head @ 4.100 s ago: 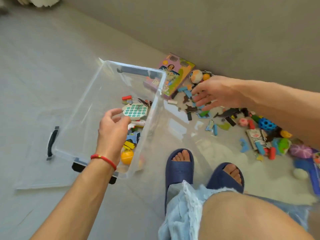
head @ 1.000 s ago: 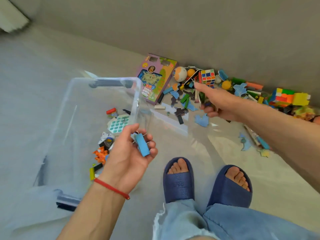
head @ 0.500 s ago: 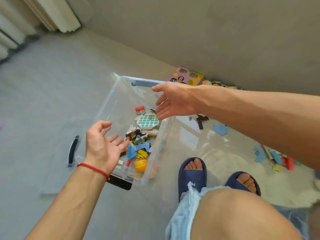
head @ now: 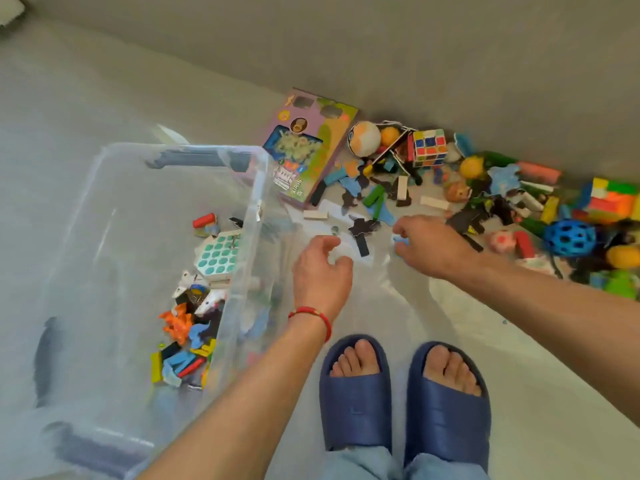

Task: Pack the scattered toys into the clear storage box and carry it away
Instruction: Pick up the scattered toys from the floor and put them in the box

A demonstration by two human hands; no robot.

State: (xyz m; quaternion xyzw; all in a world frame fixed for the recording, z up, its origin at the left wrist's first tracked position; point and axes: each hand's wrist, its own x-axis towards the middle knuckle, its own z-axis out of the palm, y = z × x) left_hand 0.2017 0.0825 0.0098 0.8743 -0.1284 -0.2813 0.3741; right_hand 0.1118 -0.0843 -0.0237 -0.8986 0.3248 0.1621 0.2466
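The clear storage box [head: 258, 202] stands on the floor at the left and holds several small toys, among them a teal bubble board [head: 218, 252] and an orange figure [head: 177, 323]. Scattered toys lie along the wall on the right: a purple game box [head: 304, 147], a colour cube [head: 429, 147], a white-orange ball [head: 363, 138] and a blue holed ball [head: 568, 237]. My left hand [head: 322, 268] hovers just right of the box, fingers loosely curled, holding nothing. My right hand [head: 429, 247] is down at the floor and pinches a small blue flat piece [head: 399, 240], next to a black flat piece [head: 362, 230].
My feet in dark blue slippers [head: 356, 393] stand close behind the hands. The grey wall [head: 450, 64] runs right behind the toy pile. Grey floor [head: 86, 98] stretches left and beyond the box. The box has dark handles [head: 201, 159] at both ends.
Both hands have left the box and moved right to the floor pile. My right hand has come down onto the blue piece. The view has swung right.
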